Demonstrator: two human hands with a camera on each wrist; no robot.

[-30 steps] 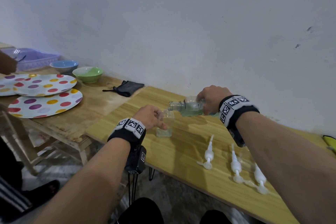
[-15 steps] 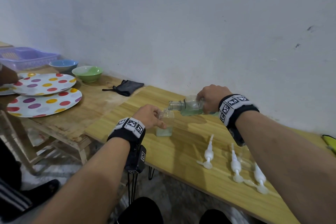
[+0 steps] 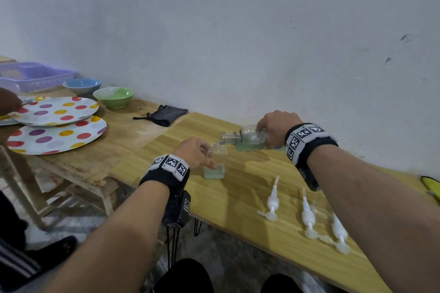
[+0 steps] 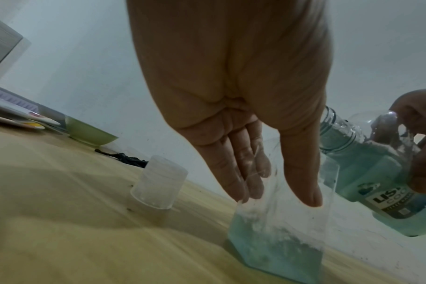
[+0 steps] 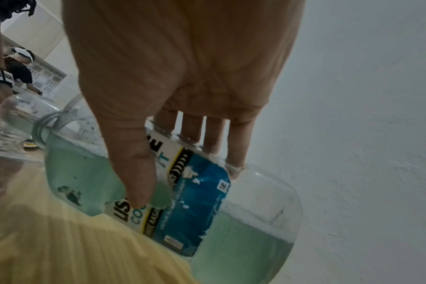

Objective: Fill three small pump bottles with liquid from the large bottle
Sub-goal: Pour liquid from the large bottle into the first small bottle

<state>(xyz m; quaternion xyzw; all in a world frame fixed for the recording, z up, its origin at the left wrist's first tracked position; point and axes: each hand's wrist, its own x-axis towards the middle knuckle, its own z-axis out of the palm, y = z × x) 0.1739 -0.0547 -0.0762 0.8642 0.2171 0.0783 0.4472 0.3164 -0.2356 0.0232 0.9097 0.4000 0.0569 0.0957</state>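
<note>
A small clear square bottle stands on the light wooden table, its lower part filled with pale green liquid. My left hand grips it, fingers on one side and thumb on the other. My right hand holds the large labelled bottle tipped nearly flat, its open neck at the small bottle's mouth. The large bottle is about half full of green liquid. Three white pump heads lie on the table to the right.
A clear cap stands upside down left of the small bottle. On the older table to the left are polka-dot plates, a green bowl, a blue bowl, a purple basket and a black pouch. Another person's hand reaches over the plates.
Both my hands keep the same pouring pose. The other person's hand at the far left has shifted over the plates.
</note>
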